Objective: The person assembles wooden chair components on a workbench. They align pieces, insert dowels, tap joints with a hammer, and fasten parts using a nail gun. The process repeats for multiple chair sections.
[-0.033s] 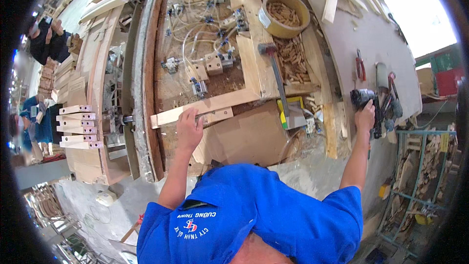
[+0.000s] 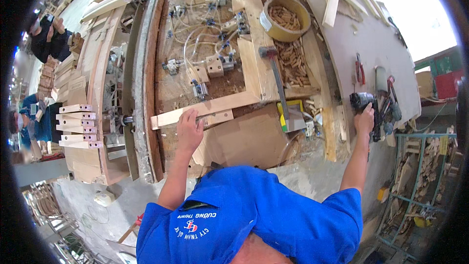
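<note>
My left hand [image 2: 190, 131] lies on the near ends of two pale wooden pieces, its fingers stretched out and slightly apart. One is a long wooden strip [image 2: 215, 108]; the other, a shorter wooden piece with holes [image 2: 221, 117], sits against its near side. On the right, my right hand [image 2: 364, 120] is wrapped around a black nail gun [image 2: 362, 99] at the edge of the grey side table [image 2: 337, 44]. Part of the tool's grip is hidden by my fingers. A hammer [image 2: 276, 76] lies across the wooden frame between my hands.
Clear air tubes and clamping cylinders [image 2: 215, 63] fill the jig. A round tub [image 2: 266, 22] holds wooden dowels, with loose dowels [image 2: 293, 63] beside it. Red-handled pliers [image 2: 360, 71] lie by the nail gun. Drilled blocks [image 2: 78, 123] are stacked left; co-workers [image 2: 41, 41] are beyond.
</note>
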`<state>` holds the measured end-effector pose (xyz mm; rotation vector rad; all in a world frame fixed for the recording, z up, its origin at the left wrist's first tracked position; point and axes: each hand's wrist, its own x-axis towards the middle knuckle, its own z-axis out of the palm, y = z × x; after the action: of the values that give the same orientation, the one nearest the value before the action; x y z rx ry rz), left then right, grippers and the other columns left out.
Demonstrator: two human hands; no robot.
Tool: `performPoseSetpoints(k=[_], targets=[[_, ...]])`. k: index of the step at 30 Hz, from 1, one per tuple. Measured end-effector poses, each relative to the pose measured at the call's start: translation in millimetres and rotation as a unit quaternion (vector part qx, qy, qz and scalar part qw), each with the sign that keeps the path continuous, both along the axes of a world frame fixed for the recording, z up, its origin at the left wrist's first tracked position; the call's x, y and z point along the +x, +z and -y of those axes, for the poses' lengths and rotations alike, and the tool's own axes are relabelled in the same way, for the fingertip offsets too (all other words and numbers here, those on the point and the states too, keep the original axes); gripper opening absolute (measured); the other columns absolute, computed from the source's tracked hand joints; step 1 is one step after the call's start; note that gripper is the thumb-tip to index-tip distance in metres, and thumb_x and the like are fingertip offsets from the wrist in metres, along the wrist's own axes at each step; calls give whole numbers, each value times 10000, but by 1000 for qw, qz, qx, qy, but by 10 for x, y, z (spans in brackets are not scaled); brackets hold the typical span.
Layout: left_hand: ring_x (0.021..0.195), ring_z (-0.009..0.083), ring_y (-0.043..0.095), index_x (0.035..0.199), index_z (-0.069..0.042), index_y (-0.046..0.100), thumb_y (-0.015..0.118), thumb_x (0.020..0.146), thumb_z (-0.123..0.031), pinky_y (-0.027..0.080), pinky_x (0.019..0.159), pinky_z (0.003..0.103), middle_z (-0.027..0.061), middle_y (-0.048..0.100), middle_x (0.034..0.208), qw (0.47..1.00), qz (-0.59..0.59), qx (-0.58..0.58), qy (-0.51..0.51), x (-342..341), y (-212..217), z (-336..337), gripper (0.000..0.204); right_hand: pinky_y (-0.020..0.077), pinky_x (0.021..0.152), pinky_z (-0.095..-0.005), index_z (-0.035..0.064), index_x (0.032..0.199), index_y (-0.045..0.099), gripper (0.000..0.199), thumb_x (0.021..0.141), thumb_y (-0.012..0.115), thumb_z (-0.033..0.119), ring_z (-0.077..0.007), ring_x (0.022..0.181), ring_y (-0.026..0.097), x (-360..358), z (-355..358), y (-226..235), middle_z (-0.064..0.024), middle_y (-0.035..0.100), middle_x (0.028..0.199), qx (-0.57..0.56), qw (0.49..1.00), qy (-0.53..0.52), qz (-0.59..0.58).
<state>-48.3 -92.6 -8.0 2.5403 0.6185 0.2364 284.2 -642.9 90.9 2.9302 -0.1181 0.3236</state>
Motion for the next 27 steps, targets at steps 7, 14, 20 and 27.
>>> performPoseSetpoints(k=[7, 14, 20, 27], targets=[[1468, 417, 406, 1381, -16, 574, 710, 948, -269, 316, 1231, 537, 173, 501, 1536, 999, 7, 46, -8, 29, -139, 3, 520, 538, 986, -533, -39, 1468, 481, 576, 1005, 608, 280, -470, 1195, 653, 57, -14, 479, -307, 646, 1303, 41, 998, 3, -56], [1471, 419, 399, 1373, -19, 581, 718, 942, -290, 304, 1241, 531, 175, 507, 1521, 998, 19, 53, -7, -45, -150, -16, 527, 574, 850, -475, -94, 1294, 604, 605, 1010, 679, 435, -375, 927, 731, -349, -381, 1252, -209, 743, 1094, 451, 882, -67, -119], [1429, 407, 462, 1364, -27, 610, 717, 944, -290, 351, 1207, 518, 180, 579, 1441, 999, 34, -5, 5, -5, -63, 60, 507, 530, 486, -288, 83, 1089, 634, 323, 1022, 722, 386, -136, 525, 607, -872, -1113, 1374, -24, 637, 694, 692, 714, 18, -107], [1119, 280, 713, 1341, -10, 653, 671, 1037, -349, 568, 951, 416, 191, 721, 1263, 909, 15, -409, -83, 543, 6, 948, 455, 526, 517, -278, 62, 1185, 679, 263, 1086, 619, 298, -92, 582, 593, -1245, -2168, 635, -27, 719, 918, 746, 607, 84, -261]])
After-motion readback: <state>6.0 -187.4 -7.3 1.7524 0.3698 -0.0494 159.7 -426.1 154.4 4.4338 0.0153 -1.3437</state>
